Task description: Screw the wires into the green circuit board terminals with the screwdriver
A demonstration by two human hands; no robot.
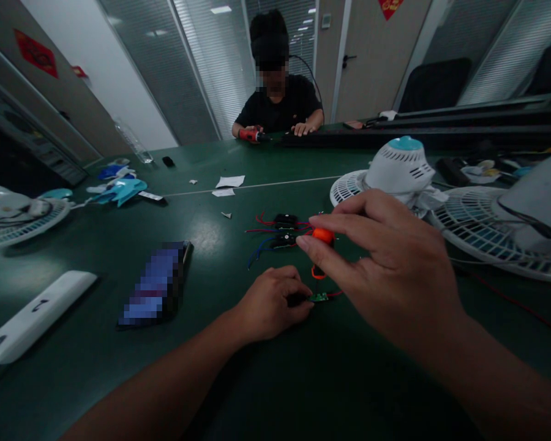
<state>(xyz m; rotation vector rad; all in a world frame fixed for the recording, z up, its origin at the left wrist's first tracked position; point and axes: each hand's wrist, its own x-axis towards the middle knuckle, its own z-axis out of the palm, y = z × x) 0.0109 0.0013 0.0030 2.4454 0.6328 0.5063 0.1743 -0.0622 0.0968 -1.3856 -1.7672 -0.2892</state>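
Observation:
My left hand (272, 303) is closed, its fingertips pinching the end of a small green circuit board (319, 297) just above the table. A red wire comes off the board's right side. Above it my right hand (390, 260) grips a screwdriver (324, 235) with an orange and black handle between thumb and fingers. The screwdriver stands upright, its shaft pointing down at the board; whether the tip touches cannot be made out. Beyond my hands lie two small black modules, one farther back (285, 221) and one nearer (283, 241), with red and blue wires.
A phone (153, 285) and a long white device (39, 315) lie on the green table (211, 380) at left. White fan parts (399, 168) stand at right, another (22, 211) at far left. Across the table a person (280, 101) holds a red power tool (250, 135).

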